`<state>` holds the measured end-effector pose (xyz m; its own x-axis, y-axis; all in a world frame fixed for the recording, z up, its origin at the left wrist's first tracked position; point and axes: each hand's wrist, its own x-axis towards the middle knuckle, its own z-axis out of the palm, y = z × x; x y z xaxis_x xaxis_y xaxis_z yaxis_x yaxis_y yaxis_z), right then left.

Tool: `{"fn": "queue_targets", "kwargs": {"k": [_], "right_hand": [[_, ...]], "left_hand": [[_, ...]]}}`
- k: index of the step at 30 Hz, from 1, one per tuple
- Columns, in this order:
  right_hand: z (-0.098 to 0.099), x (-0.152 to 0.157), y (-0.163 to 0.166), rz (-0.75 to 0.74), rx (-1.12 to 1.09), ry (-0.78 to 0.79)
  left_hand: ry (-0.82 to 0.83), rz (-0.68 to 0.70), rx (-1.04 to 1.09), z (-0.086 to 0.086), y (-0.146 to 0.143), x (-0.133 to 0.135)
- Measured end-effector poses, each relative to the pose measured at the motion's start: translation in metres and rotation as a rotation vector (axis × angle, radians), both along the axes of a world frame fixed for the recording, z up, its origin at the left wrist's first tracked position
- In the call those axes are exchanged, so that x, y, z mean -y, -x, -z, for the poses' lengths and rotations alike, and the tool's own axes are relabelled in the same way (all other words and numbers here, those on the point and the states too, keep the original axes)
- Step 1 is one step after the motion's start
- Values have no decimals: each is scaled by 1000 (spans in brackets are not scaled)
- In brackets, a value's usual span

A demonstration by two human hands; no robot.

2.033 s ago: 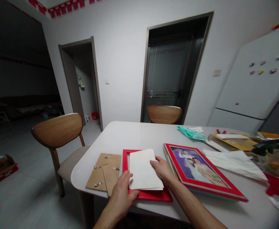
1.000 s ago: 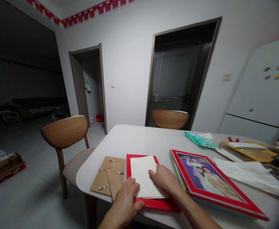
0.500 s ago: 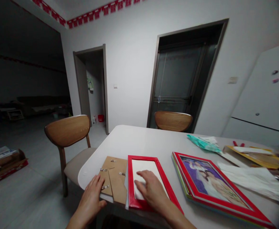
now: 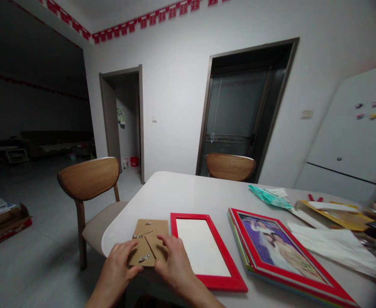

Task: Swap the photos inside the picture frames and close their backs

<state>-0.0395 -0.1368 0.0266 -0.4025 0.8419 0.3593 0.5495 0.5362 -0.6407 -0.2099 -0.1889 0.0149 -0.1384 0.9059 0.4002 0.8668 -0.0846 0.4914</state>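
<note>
A brown picture-frame backing board [image 4: 142,233] with metal clips and a stand flap lies at the table's near left edge. My left hand [image 4: 119,261] is at its near left corner, thumb and fingers bent around the edge. On the board's right side, my right hand [image 4: 175,261] grips with its fingers on the flap side and thumb at the near edge. Right of it rests a red picture frame [image 4: 212,252], with a plain white sheet inside its border. My right wrist covers the frame's lower left corner.
A stack of frames topped by a red-framed wedding photo [image 4: 281,248] lies to the right. Beyond are a white cloth or paper [image 4: 338,248], a teal packet [image 4: 270,197] and a yellow envelope [image 4: 335,214]. Wooden chairs [image 4: 90,179] stand left and behind the white table [image 4: 181,192].
My right hand has left the red frame's white sheet and moved left onto the backing board. My left hand has closed in on the board's corner. The view has shifted slightly.
</note>
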Motion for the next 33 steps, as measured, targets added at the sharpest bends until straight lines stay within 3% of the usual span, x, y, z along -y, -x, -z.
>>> {"fn": "queue_targets", "kwargs": {"k": [6, 10, 14, 22, 29, 33], "right_hand": [[-25, -3, -63, 1, -68, -48], [-21, -14, -116, 94, 3, 9], [-6, -25, -141, 129, 38, 34], [24, -37, -128, 80, 176, -116], [16, -24, -124, 18, 308, -175], [17, -18, -124, 6, 278, -165]], "left_hand": [[-50, 119, 70, -31, -52, 0], [-19, 260, 88, -27, -99, -14], [66, 296, 58, -14, -125, -29], [94, 346, -15, 1, -123, -27], [130, 367, -19, 7, -115, -19], [148, 381, 19, 3, -105, -16]]}}
